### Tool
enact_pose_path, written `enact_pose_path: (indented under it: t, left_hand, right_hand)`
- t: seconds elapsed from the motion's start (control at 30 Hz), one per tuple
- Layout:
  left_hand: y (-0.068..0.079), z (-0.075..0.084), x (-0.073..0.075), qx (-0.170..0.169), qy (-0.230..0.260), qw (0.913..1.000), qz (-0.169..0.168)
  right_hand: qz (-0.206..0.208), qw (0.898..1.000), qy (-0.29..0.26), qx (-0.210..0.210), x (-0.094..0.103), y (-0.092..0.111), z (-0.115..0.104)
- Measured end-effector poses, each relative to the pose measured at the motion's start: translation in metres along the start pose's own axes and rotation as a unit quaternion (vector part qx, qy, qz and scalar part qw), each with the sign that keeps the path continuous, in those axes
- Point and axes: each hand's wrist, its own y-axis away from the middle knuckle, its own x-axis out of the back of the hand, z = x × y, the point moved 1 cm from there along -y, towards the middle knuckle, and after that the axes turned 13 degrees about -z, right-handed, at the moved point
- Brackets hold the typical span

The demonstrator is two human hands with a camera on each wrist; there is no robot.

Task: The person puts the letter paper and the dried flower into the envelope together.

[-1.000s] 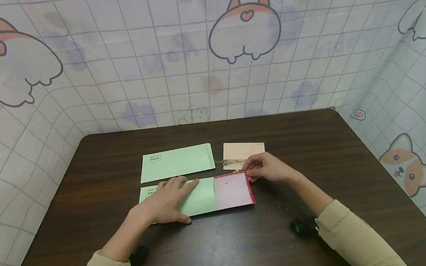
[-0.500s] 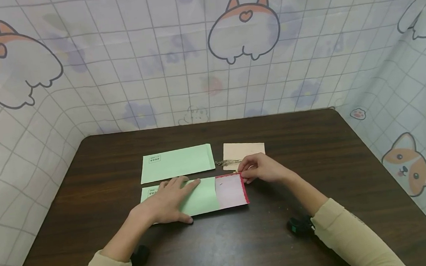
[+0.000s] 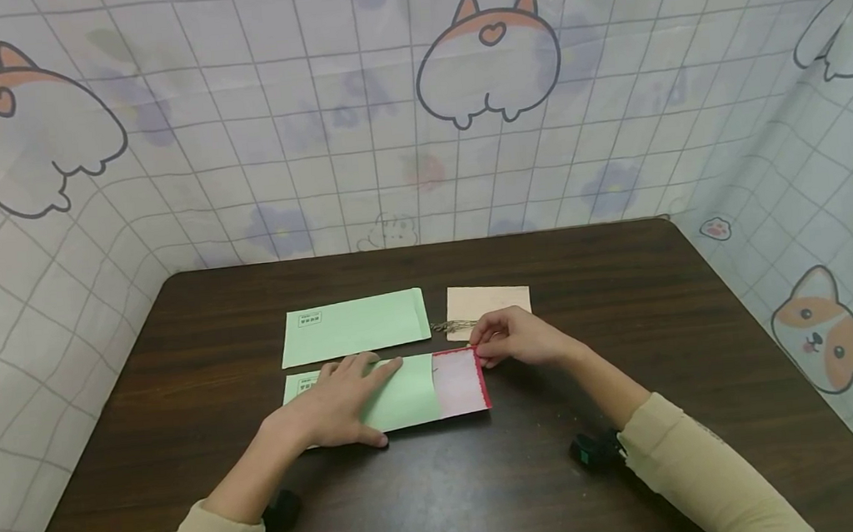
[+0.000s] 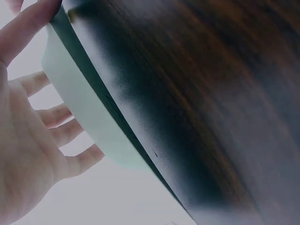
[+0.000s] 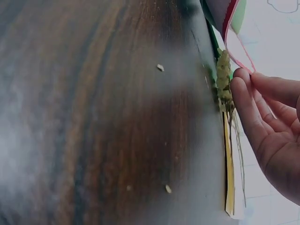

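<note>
A light green envelope (image 3: 407, 397) lies on the table under my left hand (image 3: 339, 402). That hand rests on it with fingers spread, the thumb at the near edge; the left wrist view shows the fingers (image 4: 61, 131) extended along the green paper. From the envelope's right end sticks a pale pink card (image 3: 458, 384) with a red scalloped border; its left part is hidden inside. My right hand (image 3: 515, 336) pinches the card's far right corner between thumb and fingertips. In the right wrist view, a dried flower sprig (image 5: 224, 84) lies close beside those fingertips.
Behind lies a second green envelope (image 3: 356, 328) with a printed stamp box. To its right is a beige card (image 3: 485, 299), with the sprig's stems overlapping it, partly behind my right hand. Small pale bits (image 5: 160, 68) are scattered on the dark wooden table (image 3: 593, 278).
My right hand has moved left with the pink card, so less of the card shows outside the envelope. The left hand has stayed nearly in place on the envelope.
</note>
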Motion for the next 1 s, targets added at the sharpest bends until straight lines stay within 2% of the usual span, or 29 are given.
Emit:
enact_pose_path:
  t: [0.67,1.0]
  left_hand:
    - [-0.002,0.002,0.0,-0.004,-0.007,1.0,0.003]
    - [-0.002,0.003,-0.001,-0.017,-0.002,0.9998,0.011]
  right_hand:
    - [-0.007,1.0,-0.013,-0.001,-0.011,-0.009,0.001]
    - [-0.007,1.0,-0.016,-0.002,-0.016,-0.013,0.002]
